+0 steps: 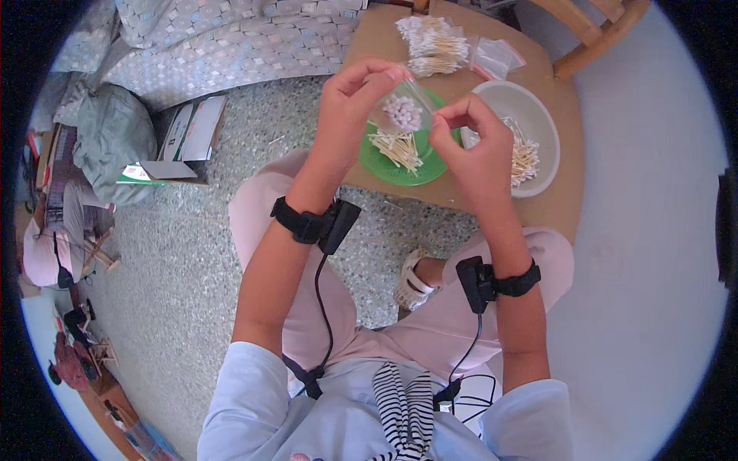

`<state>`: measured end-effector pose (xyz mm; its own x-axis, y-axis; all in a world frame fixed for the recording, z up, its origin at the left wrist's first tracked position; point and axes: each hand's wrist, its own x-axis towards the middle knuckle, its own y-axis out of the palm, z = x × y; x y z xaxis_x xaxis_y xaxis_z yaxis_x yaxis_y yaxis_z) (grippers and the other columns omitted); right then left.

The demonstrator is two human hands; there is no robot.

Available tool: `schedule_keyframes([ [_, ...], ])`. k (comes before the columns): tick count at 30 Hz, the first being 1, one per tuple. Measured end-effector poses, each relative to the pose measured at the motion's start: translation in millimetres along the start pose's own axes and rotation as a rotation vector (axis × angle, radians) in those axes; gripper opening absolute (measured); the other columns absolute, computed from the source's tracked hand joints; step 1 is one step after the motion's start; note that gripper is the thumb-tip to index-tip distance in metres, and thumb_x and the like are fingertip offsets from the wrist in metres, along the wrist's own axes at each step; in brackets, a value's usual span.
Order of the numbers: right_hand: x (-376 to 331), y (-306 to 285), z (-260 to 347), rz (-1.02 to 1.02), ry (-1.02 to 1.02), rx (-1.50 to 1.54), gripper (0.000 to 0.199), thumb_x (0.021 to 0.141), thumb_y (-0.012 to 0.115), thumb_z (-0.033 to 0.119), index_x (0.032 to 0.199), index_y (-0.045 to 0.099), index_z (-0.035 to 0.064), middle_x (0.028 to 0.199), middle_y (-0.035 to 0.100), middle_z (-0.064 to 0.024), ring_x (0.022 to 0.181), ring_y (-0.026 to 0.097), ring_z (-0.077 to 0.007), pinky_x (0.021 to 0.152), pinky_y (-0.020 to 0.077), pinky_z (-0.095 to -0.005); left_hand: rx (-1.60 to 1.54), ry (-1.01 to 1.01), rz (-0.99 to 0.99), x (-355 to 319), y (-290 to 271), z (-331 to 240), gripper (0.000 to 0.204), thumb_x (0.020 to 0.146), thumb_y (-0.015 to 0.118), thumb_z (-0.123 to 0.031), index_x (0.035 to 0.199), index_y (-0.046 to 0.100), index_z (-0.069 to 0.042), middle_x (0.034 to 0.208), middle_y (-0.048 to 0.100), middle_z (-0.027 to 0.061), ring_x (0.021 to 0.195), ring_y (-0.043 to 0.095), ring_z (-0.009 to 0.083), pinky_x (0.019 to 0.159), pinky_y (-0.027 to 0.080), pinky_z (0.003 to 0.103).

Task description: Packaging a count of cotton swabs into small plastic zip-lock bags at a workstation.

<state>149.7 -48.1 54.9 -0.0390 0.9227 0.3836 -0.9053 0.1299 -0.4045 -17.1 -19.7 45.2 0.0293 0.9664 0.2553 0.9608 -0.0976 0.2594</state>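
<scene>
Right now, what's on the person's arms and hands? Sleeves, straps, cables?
Both hands are bare, no gloves or rings visible. The left hand and right hand each have a black wrist strap carrying a small black box: left wrist device, right wrist device. A thin black cable runs from each box down toward the torso. Light blue short sleeves end above the elbows; forearms are bare.

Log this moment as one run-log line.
left hand: pinching small clear bag of cotton swabs | right hand: pinching bag's other edge | below: green plate | beside: white bowl
</scene>
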Motion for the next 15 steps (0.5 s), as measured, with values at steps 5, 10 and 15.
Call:
schedule_keyframes([
  [5,1.1,1.1,1.7,0.01,-0.006,-0.036,0.014,0.072,0.07,0.014,0.075,0.059,0.0055,0.068,0.065,-0.0059,0.064,0.064,-0.0205,0.092,0.0429,-0.0376,-0.039,-0.016,-0.036,-0.8,0.1,0.1,0.016,0.09,0.062,-0.02,0.094,0.065,-0.004,0.093,0.064,0.0004,0.085,0.057,0.009,0.08,0.044,0.024],
  [10,0.6,1.8,4.7,0.04,0.035,-0.061,0.016,0.071,0.07,0.017,0.073,0.059,0.0064,0.068,0.065,-0.0054,0.063,0.064,-0.02,0.098,0.0395,-0.0409,-0.014,-0.005,-0.077,-1.9,-1.1,3.6,0.018,0.091,0.062,-0.021,0.097,0.065,-0.004,0.094,0.064,0.0008,0.087,0.057,0.009,0.08,0.044,0.023],
  [15,0.8,0.8,2.6,0.041,-0.029,-0.22,0.017,0.071,0.069,0.02,0.074,0.06,0.0065,0.068,0.065,-0.0058,0.063,0.063,-0.0217,0.089,0.0444,-0.0388,0.032,0.021,-0.092,-0.6,0.3,5.7,0.018,0.091,0.062,-0.021,0.097,0.065,-0.004,0.095,0.065,0.0009,0.089,0.057,0.0088,0.081,0.044,0.023],
])
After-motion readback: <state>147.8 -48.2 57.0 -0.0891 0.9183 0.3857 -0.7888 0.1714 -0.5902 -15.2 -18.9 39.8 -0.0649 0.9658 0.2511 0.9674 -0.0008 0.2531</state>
